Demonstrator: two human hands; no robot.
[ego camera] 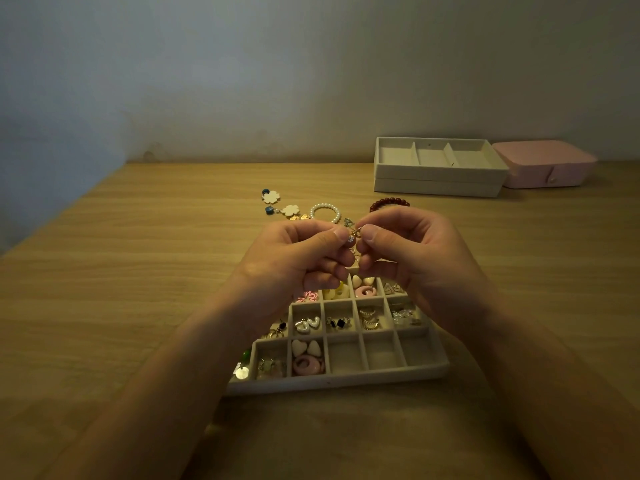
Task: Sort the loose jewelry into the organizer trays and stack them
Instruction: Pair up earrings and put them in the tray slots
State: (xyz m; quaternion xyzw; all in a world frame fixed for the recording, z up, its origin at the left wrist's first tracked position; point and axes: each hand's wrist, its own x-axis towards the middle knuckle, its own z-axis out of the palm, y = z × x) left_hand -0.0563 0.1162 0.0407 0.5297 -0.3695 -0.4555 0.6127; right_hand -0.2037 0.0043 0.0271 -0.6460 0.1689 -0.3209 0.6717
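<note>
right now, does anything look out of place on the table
Nothing looks spilled or damaged. Loose on the table beyond the compartment tray lie flower earrings, a pearl bracelet and a red bead bracelet. The left hand and right hand pinch a small metal piece.

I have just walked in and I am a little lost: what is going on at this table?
A person pinches a small jewelry piece between the left hand and the right hand, above the partly filled compartment tray. Flower earrings, a pearl bracelet and a red bead bracelet lie loose on the table behind. Two stacked trays and a pink box stand at the far right.
</note>
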